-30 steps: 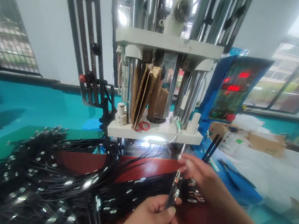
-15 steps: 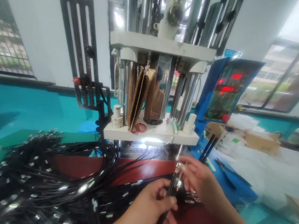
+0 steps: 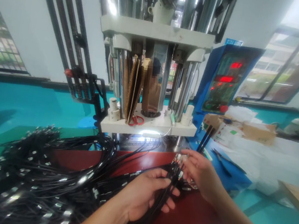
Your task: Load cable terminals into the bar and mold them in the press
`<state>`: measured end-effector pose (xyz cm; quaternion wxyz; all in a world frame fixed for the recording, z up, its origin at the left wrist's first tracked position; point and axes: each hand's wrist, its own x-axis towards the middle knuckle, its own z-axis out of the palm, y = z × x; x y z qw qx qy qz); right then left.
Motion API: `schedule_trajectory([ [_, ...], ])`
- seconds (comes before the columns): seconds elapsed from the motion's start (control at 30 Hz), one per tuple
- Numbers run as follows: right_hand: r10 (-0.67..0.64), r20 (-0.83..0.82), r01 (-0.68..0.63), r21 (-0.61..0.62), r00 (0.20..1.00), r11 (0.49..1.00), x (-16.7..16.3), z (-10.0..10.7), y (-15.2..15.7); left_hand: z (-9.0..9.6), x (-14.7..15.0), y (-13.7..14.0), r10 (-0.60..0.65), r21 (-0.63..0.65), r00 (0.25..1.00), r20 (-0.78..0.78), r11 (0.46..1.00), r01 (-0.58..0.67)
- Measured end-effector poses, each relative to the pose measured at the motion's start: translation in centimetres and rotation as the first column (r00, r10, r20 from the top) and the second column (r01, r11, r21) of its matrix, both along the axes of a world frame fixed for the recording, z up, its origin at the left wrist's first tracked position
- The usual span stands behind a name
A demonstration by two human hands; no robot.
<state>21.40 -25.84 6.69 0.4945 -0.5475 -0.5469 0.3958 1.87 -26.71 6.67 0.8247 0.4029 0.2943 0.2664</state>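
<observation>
A bundle of black cables [image 3: 157,205] lies across my left hand [image 3: 153,187], with its thumb and fingers curled round it. The cables' metal connector ends [image 3: 177,159] point up and away from me. At those ends my right hand [image 3: 199,172] has its thumb and fingers closed, partly hiding what they pinch. More black cables [image 3: 54,187] lie in a large tangled heap to the left, with small white tags and shiny ends showing. Loose connector ends [image 3: 191,185] show just below my right hand.
Ahead stands a press machine [image 3: 147,126] with steel columns, cardboard sheets [image 3: 132,91] and red-handled scissors [image 3: 137,120] on its bed. A blue control box [image 3: 221,79] shows red digits. Pliers [image 3: 224,162] lie on a blue surface near plastic bags [image 3: 270,153]. The tabletop [image 3: 190,216] is dark red.
The cables in my left hand now show spread out as a wider bundle, with more connector ends visible. My right hand stays at the ends. The camera view has shifted slightly.
</observation>
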Motion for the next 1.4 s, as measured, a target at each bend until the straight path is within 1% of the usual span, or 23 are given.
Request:
schedule_trajectory([
  [0.07,-0.01,-0.061,0.008,-0.038,0.998,0.999,-0.2,-0.4,-0.2,0.2,0.2,-0.5,0.013,0.108,0.998,-0.063,0.994,-0.006],
  [0.17,-0.016,-0.1,0.009,-0.065,0.995,0.998,-0.5,-0.8,-0.4,0.3,0.8,-1.2,0.095,0.29,0.977,-0.189,0.956,-0.036],
  [0.23,-0.022,-0.089,0.017,-0.055,0.996,0.998,-0.5,-0.8,-0.5,0.3,1.2,-1.3,0.135,0.342,0.958,-0.253,0.939,-0.042],
  [0.3,-0.046,-0.058,0.044,-0.024,0.997,0.999,-0.3,-0.7,-0.6,0.4,1.2,-1.1,0.131,0.314,0.957,-0.257,0.948,-0.046],
  [0.37,-0.066,-0.015,0.066,0.003,0.998,0.998,0.1,-0.3,-0.8,0.8,1.0,-0.3,0.135,0.269,0.969,-0.207,0.96,-0.077],
  [0.43,-0.054,0.024,0.054,-0.002,0.998,0.999,0.4,0.2,-1.2,1.3,0.6,0.7,0.141,0.23,0.979,-0.15,0.968,-0.104],
  [0.47,-0.025,0.029,0.026,-0.022,0.999,0.999,0.4,0.5,-1.4,1.5,0.4,1.2,0.129,0.205,0.983,-0.13,0.974,-0.1],
  [0.57,0.119,-0.043,-0.123,-0.119,0.992,0.985,-0.5,0.8,-2.3,1.8,0.1,2.2,0.022,0.074,0.998,-0.066,0.997,-0.017],
  [0.63,0.177,-0.086,-0.189,-0.151,0.98,0.97,-1.4,0.6,-2.7,1.4,0.2,2.1,-0.071,0.019,0.997,-0.011,0.997,0.071],
  [0.7,0.188,-0.063,-0.196,-0.165,0.98,0.967,-2.1,0.0,-2.8,0.5,0.3,1.6,-0.147,0.012,0.989,0.029,0.989,0.147],
  [0.77,0.22,-0.016,-0.22,-0.171,0.975,0.96,-2.1,-0.6,-2.3,-0.5,0.3,0.8,-0.146,0.026,0.989,0.025,0.989,0.145],
  [0.83,0.208,0.054,-0.201,-0.124,0.977,0.972,-1.5,-0.8,-1.5,-1.5,0.1,0.1,-0.092,0.022,0.996,-0.005,0.996,0.092],
  [0.9,0.107,0.129,-0.108,0.005,0.986,0.994,-1.1,-0.9,-0.7,-2.2,0.1,-0.5,-0.066,-0.015,0.998,-0.024,0.998,0.065],
  [0.93,0.069,0.173,-0.081,0.063,0.982,0.995,-1.2,-0.8,-0.5,-2.4,0.1,-0.7,-0.069,-0.037,0.997,-0.022,0.997,0.069],
  [0.97,0.064,0.224,-0.09,0.108,0.973,0.99,-1.6,-0.7,-0.5,-2.6,0.2,-0.8,-0.071,-0.052,0.997,-0.016,0.996,0.07],
  [1.03,0.145,0.339,-0.199,0.133,0.93,0.971,-2.9,-0.7,-1.0,-2.6,0.5,-0.9,-0.036,-0.068,0.999,-0.025,0.997,0.034],
  [1.07,0.181,0.388,-0.248,0.13,0.904,0.96,-3.7,-0.7,-1.4,-2.6,0.6,-0.9,-0.002,-0.071,0.999,-0.038,0.997,0.0],
  [1.13,0.208,0.446,-0.29,0.124,0.87,0.949,-4.7,-0.6,-1.8,-2.6,0.8,-0.8,0.063,-0.075,0.996,-0.059,0.995,-0.068],
  [1.2,0.26,0.471,-0.33,0.071,0.843,0.941,-4.8,-0.6,-1.1,-3.0,0.6,-0.8,0.109,-0.094,0.993,-0.05,0.989,-0.113],
  [1.27,0.323,0.532,-0.379,-0.004,0.783,0.925,-4.1,-0.7,1.2,-3.6,0.1,-0.9,0.111,-0.112,0.993,-0.029,0.987,-0.113],
  [1.3,0.33,0.58,-0.386,-0.029,0.745,0.922,-3.7,-0.9,2.9,-4.1,-0.1,-1.0,0.096,-0.091,0.995,-0.034,0.991,-0.099],
  [1.33,0.281,0.663,-0.361,-0.018,0.694,0.933,-3.3,-1.2,4.6,-4.6,-0.4,-1.1,0.079,-0.059,0.996,-0.05,0.995,-0.082],
  [1.4,0.216,0.737,-0.338,0.018,0.641,0.941,-3.0,-2.2,8.2,-5.6,-0.7,-1.2,0.067,-0.004,0.993,-0.095,0.998,-0.068],
])
